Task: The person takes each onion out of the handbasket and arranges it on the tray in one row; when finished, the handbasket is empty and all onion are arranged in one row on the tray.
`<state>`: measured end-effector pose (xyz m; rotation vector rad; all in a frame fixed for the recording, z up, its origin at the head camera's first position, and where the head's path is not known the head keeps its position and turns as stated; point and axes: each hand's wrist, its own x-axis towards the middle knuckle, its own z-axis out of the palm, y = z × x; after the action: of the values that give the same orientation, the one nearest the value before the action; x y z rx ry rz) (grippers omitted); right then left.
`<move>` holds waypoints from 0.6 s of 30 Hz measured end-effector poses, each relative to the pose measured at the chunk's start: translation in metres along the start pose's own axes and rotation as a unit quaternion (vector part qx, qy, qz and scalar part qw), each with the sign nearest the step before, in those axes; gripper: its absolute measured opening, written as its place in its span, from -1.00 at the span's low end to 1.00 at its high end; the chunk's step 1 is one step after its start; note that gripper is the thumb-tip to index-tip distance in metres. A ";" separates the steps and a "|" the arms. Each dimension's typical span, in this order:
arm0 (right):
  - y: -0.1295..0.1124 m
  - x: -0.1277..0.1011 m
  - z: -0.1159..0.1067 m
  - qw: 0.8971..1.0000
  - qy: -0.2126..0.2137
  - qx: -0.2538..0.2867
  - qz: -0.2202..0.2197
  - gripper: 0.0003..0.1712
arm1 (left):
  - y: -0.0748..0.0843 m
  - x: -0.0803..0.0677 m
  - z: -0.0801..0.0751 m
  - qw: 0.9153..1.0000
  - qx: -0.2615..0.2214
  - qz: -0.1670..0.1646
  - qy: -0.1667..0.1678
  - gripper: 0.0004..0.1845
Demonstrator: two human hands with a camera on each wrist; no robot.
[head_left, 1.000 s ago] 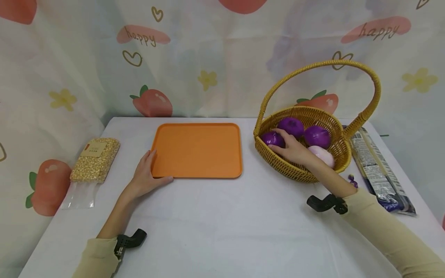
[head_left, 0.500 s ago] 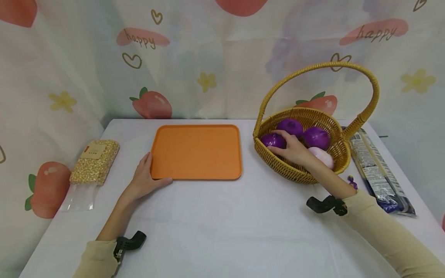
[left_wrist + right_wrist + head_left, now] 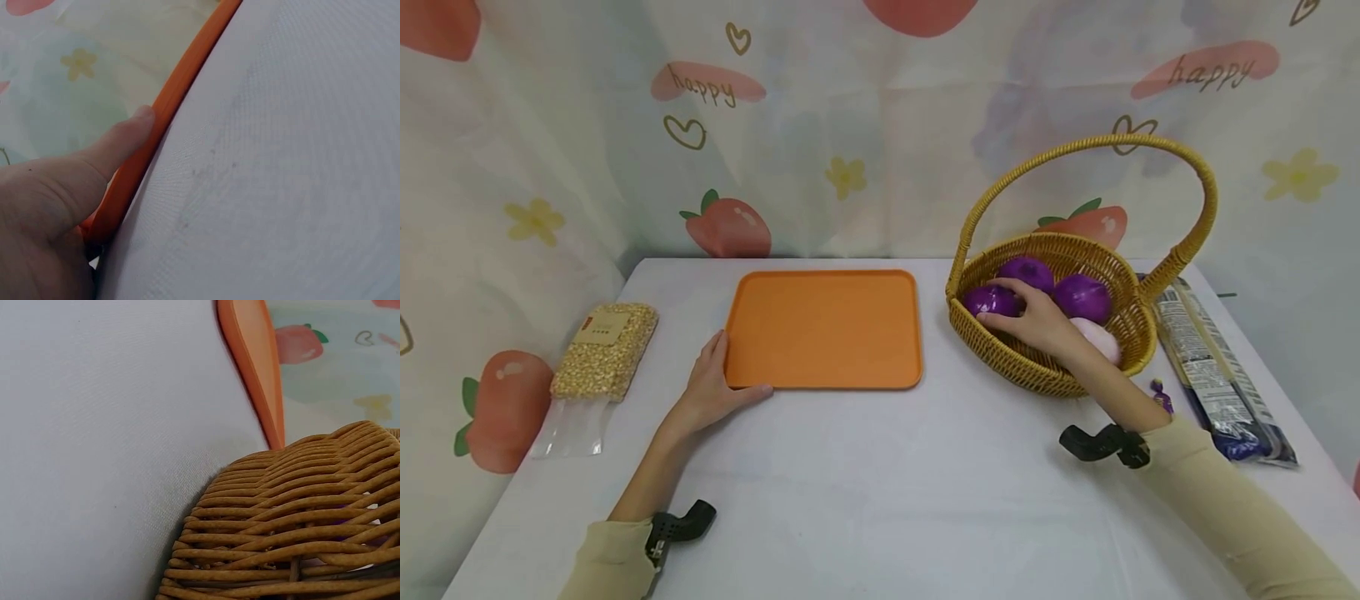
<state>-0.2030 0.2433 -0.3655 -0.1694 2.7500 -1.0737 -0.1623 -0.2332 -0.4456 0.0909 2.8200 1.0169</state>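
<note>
Purple round onion (image 3: 987, 302), pinched by right hand (image 3: 1036, 323), lies unlifted, golden wicker basket (image 3: 1017, 367) around the grip; uncurled left hand (image 3: 705, 393) touches orange rectangular tray (image 3: 824, 333).

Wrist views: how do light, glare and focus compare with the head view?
Head view: evenly lit, with small glints on the leftmost purple onion. Left wrist: dimmer, the patterned backdrop soft, a thin shadow beside the orange tray. Right wrist: also dim, shade along the basket, whose weave is fairly clear.
</note>
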 end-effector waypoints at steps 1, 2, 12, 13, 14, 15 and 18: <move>0.000 -0.001 0.000 1.000 0.000 0.000 0.002 -0.14 | 0.000 0.000 0.000 1.000 0.000 0.000 0.000 0.31; 0.000 -0.001 0.000 1.000 0.001 0.000 0.003 -0.14 | 0.000 0.000 0.000 1.000 0.000 0.000 0.000 0.31; 0.001 -0.004 -0.002 1.000 0.010 0.001 0.002 -0.10 | 0.000 0.000 0.000 1.000 -0.001 -0.002 0.000 0.31; 0.001 -0.004 -0.003 1.000 0.011 0.005 0.004 -0.10 | -0.001 0.000 0.000 1.000 -0.001 -0.002 0.001 0.31; 0.001 -0.004 -0.003 1.000 0.013 0.011 0.007 -0.10 | -0.001 0.000 0.001 1.000 -0.002 -0.001 0.001 0.31; 0.002 -0.005 -0.004 1.000 0.015 0.017 0.010 -0.11 | -0.001 0.000 0.001 1.000 -0.003 -0.001 0.002 0.31; 0.003 -0.005 -0.007 0.999 0.014 0.040 0.019 -0.10 | -0.002 0.001 0.001 1.000 -0.002 -0.002 0.004 0.32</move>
<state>-0.1994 0.2510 -0.3625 -0.0898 2.7171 -1.1835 -0.1627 -0.2337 -0.4476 0.0801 2.8237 1.0253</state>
